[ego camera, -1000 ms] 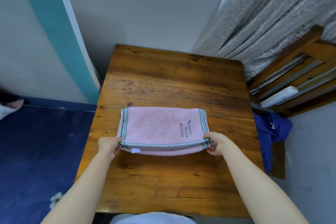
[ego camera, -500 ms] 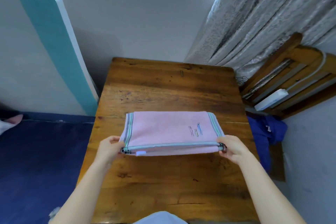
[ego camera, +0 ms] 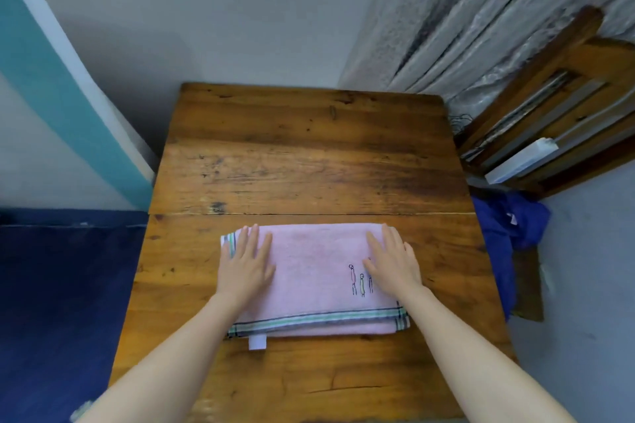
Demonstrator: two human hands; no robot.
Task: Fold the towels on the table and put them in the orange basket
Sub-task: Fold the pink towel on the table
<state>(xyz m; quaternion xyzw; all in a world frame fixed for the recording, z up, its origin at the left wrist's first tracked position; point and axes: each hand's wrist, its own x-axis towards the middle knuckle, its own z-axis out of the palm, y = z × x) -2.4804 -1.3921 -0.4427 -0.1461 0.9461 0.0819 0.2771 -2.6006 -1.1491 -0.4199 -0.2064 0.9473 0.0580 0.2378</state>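
Bare left hand [ego camera: 245, 271] and bare right hand [ego camera: 393, 268], plain skin from knuckles to wrists. Both forearms uncovered from the wrists all the way down to the bottom edge of view, smooth and slim, looking broader nearer the camera. Slender fingers [ego camera: 253, 237]; nails too small to make out.

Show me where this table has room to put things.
The far half of the table, between the pink towel and the wall, is bare. A narrower strip lies along the near edge. Crowded: the towel, under left hand and right hand.
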